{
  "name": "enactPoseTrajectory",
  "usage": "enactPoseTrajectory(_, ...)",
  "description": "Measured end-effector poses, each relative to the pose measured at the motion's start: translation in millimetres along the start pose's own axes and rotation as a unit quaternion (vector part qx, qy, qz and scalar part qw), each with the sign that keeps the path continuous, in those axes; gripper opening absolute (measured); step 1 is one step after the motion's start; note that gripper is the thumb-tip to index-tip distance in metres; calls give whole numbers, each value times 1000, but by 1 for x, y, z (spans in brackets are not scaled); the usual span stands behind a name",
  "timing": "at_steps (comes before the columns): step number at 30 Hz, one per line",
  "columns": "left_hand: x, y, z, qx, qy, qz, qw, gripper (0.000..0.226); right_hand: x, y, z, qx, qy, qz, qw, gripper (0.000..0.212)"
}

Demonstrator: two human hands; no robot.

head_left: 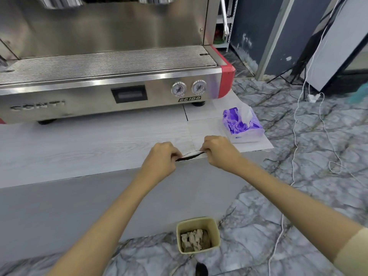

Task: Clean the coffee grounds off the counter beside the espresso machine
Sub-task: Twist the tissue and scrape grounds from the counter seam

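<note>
A thin white paper tissue (191, 154), dark with coffee grounds along its fold, is stretched left to right at the pale wood-grain counter (79, 144) edge, before the stainless espresso machine (103, 76) marked "CONTI" and "CC100". Its ends are pinched in the closed left hand (161, 158) and right hand (217, 150).

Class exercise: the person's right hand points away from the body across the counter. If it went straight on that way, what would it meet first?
Most likely the purple tissue pack, which lies just beyond the right hand on the counter. Depth is unclear.
</note>
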State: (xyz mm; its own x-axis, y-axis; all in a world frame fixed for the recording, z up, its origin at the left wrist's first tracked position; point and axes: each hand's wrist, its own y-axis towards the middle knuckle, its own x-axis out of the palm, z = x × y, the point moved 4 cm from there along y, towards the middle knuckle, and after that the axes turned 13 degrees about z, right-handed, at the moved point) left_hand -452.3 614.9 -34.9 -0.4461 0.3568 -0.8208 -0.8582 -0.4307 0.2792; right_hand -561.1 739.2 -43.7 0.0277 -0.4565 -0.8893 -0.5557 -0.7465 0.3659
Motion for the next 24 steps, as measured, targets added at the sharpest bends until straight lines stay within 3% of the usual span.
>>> enactPoseTrajectory(6,1,-15,3,9,-9,4,1000,25,0,-16,-4,-37,-24,-11,999,23)
enactPoseTrajectory(12,20,-49,12,25,-1,-43,999,27,6,-65,-6,-89,-47,-49,994,22)
enactPoseTrajectory(17,36,-61,13,9,25,-101,995,31,19,-82,2,-72,-28,-48,996,23)
enactPoseTrajectory(24,36,-63,10,-14,15,-97,995,29,19,-83,2,-35,27,-31,999,19)
